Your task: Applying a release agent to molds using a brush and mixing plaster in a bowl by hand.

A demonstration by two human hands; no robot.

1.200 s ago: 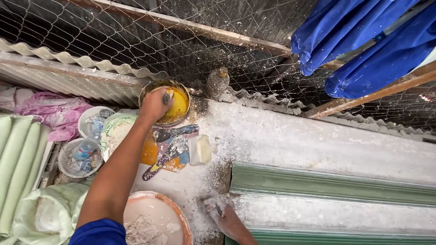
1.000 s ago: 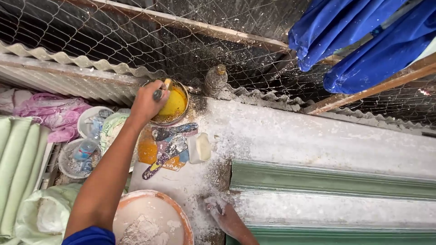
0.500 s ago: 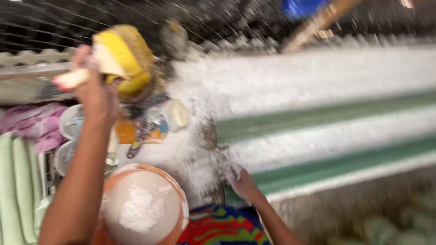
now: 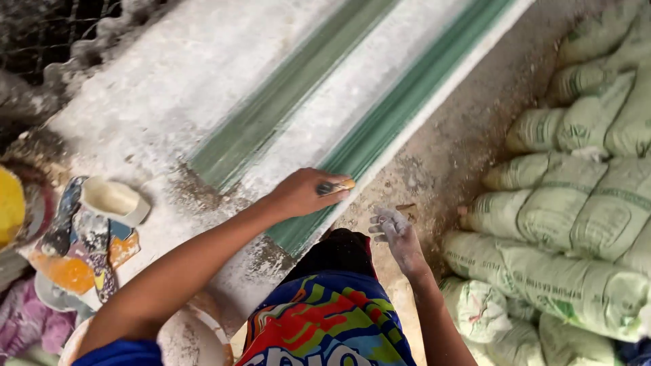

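The left hand (image 4: 302, 193), which a second ago was up at the yellow-coated bowl (image 4: 12, 207) by the wire mesh, has come across to the near edge of the long green ridged moulding (image 4: 366, 132); its grip is clamped on a small brush with a pale handle (image 4: 334, 186), whose working end cannot be made out, laid against the green strip. The right hand (image 4: 395, 234), dusted white, hangs with fingers loosely apart and empty just off the edge, over the dirt floor (image 4: 447, 146). The view has swung downward too. The powder-caked white tabletop (image 4: 156, 88) carries a small cream cup (image 4: 112, 201) and paint-smeared scraps (image 4: 81, 247). Stacked pale green woven sacks (image 4: 576, 224) line the right side.
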